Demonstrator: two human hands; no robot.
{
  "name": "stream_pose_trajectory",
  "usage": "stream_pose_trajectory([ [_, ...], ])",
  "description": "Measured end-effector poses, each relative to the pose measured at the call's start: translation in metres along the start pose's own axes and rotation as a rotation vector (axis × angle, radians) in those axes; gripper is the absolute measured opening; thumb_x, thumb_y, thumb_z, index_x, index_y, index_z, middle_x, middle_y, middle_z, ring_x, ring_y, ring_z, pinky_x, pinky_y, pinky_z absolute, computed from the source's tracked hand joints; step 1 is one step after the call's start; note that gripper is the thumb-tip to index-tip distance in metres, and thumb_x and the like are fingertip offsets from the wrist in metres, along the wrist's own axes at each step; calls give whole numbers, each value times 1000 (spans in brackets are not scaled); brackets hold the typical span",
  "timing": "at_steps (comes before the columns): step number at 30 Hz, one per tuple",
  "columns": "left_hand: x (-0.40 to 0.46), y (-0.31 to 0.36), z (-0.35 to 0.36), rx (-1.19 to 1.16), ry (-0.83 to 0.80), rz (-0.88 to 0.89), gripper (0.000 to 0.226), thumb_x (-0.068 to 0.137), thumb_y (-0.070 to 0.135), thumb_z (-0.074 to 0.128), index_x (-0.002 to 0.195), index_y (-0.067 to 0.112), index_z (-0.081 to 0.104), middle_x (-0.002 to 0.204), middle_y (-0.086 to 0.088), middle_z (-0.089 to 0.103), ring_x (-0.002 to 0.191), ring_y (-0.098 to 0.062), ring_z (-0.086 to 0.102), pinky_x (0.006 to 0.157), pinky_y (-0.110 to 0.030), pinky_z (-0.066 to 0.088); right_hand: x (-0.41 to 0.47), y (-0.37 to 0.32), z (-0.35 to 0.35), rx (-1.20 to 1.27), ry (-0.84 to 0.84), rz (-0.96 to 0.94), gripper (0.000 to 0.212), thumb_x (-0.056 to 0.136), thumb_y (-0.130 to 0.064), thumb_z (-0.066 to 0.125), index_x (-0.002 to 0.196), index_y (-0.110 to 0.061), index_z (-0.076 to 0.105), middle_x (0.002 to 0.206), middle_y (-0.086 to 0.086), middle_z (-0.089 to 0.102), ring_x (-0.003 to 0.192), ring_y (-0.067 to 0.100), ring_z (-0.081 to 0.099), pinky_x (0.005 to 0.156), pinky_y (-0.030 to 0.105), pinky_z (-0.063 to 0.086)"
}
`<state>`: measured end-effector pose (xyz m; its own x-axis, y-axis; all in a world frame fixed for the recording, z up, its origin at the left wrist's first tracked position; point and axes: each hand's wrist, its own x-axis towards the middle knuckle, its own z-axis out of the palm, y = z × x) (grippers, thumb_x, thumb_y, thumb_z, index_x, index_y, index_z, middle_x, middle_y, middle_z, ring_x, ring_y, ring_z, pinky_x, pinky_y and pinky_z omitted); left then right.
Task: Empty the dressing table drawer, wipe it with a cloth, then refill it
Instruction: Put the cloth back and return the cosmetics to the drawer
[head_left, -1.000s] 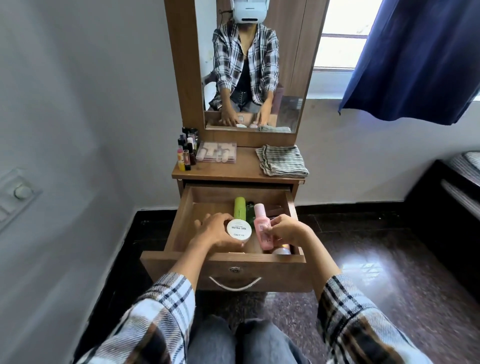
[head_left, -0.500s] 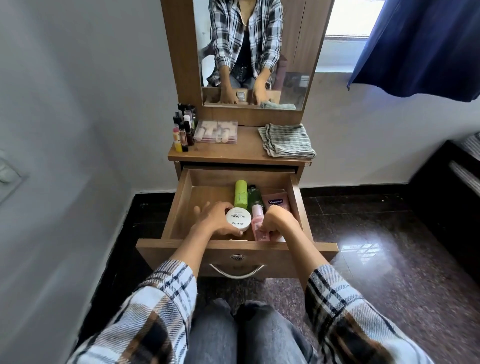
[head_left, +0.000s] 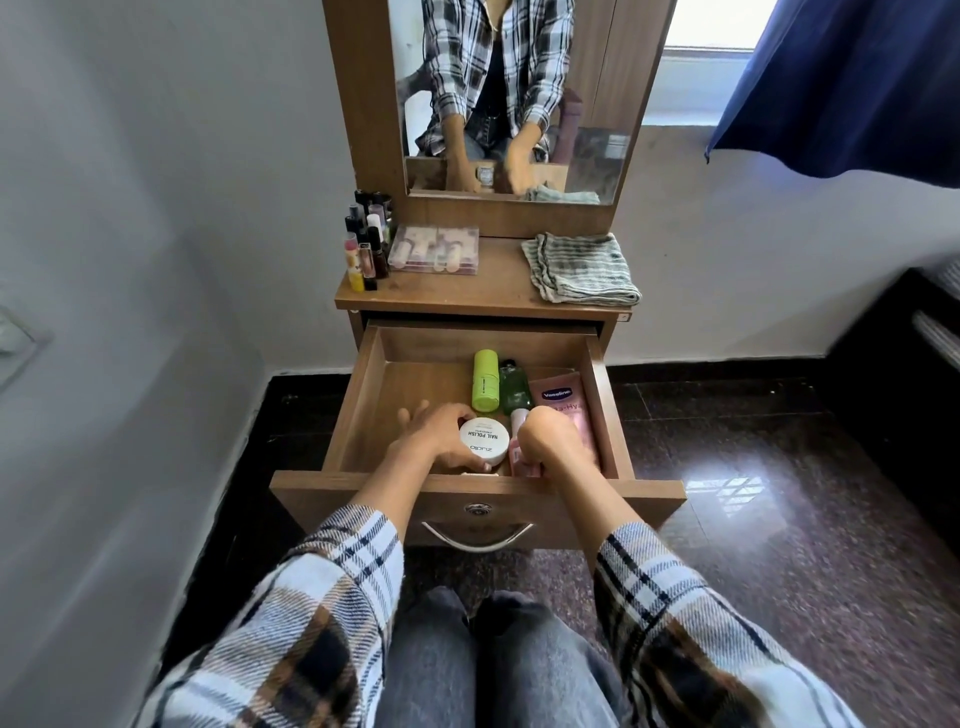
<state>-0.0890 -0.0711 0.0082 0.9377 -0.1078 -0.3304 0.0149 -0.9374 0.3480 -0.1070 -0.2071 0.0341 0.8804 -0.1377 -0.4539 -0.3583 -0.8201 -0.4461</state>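
We are at the table (head_left: 467, 296) with its drawer (head_left: 363, 410) pulled fully out, and we judge the emptying step is just starting: the left half is bare wood, the bottles crowd the right. The cloth (head_left: 579, 267) lies folded on the tabletop, not yet needed. Our left hand (head_left: 439, 434) has its fingers wrapped around the white jar (head_left: 484, 440). Our right hand (head_left: 550, 436) is closed on the pink bottle (head_left: 518, 423), just beside the jar. Next we should lift both clear and set them on the tabletop, then fetch the green bottles (head_left: 485, 386) and the tube (head_left: 563, 402).
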Motion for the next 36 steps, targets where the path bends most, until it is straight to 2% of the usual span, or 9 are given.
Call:
stream_pose_trajectory([
  [3, 1, -2, 2, 2, -10, 0, 72, 68, 45, 77, 131, 29, 47, 139, 3, 47, 134, -26, 26, 102, -42, 20, 6, 0, -1, -49, 25, 38, 17, 88, -3, 49, 91, -4, 65, 118, 15, 64, 112, 25, 60, 89, 33, 49],
  [7, 2, -3, 3, 15, -14, 12, 68, 68, 43, 78, 128, 30, 49, 136, 4, 49, 131, -25, 30, 100, -42, 21, 12, 1, 1, 46, 157, 78, 30, 92, -21, 56, 116, -4, 63, 124, 16, 60, 115, 28, 58, 89, 34, 49],
  [11, 6, -5, 7, 22, -13, 13, 65, 68, 42, 78, 126, 32, 50, 133, 3, 52, 130, -26, 30, 97, -41, 22, 17, 5, -3, 66, 180, 110, 35, 93, -22, 52, 121, -3, 58, 128, 17, 56, 117, 32, 56, 91, 37, 50],
  [14, 10, -6, 9, 25, -34, 3, 68, 66, 44, 79, 127, 34, 49, 135, 0, 51, 132, -27, 28, 98, -42, 21, 18, 5, -5, 90, 166, 141, 36, 90, -20, 55, 122, -2, 58, 127, 16, 56, 114, 33, 58, 91, 43, 52],
  [22, -3, -2, 0, 102, -58, 35, 65, 76, 33, 73, 134, 28, 44, 142, -2, 42, 136, -31, 22, 106, -44, 17, 3, 9, -12, 130, 185, 115, 29, 86, -16, 57, 110, -1, 63, 113, 16, 65, 103, 30, 65, 84, 42, 56],
  [25, -18, -2, -12, 65, 28, 53, 79, 70, 38, 77, 138, 25, 39, 145, 0, 38, 136, -29, 25, 109, -47, 18, -12, 6, -23, 122, 277, 69, 31, 87, -11, 60, 117, -2, 57, 122, 16, 59, 113, 33, 58, 89, 36, 50],
  [27, -27, -6, -22, -41, 129, 61, 82, 66, 43, 79, 136, 23, 42, 142, 0, 41, 134, -25, 32, 110, -46, 23, -20, 2, -33, 121, 331, 25, 35, 81, -8, 70, 113, -2, 58, 119, 18, 61, 109, 33, 60, 86, 36, 51],
  [31, -40, -15, -48, -266, 322, 91, 69, 69, 35, 79, 127, 12, 50, 127, -6, 54, 114, -20, 52, 98, -32, 43, -37, -25, -55, 197, 363, -97, 41, 73, -11, 79, 108, -3, 60, 111, 14, 63, 104, 32, 62, 82, 34, 51],
  [36, -48, -23, -83, -514, 619, 25, 47, 85, 22, 65, 129, 11, 51, 128, -7, 56, 114, -21, 56, 93, -27, 44, -39, -66, -62, 363, 312, -391, 34, 74, -12, 78, 105, -5, 65, 107, 13, 67, 98, 25, 64, 89, 37, 53],
])
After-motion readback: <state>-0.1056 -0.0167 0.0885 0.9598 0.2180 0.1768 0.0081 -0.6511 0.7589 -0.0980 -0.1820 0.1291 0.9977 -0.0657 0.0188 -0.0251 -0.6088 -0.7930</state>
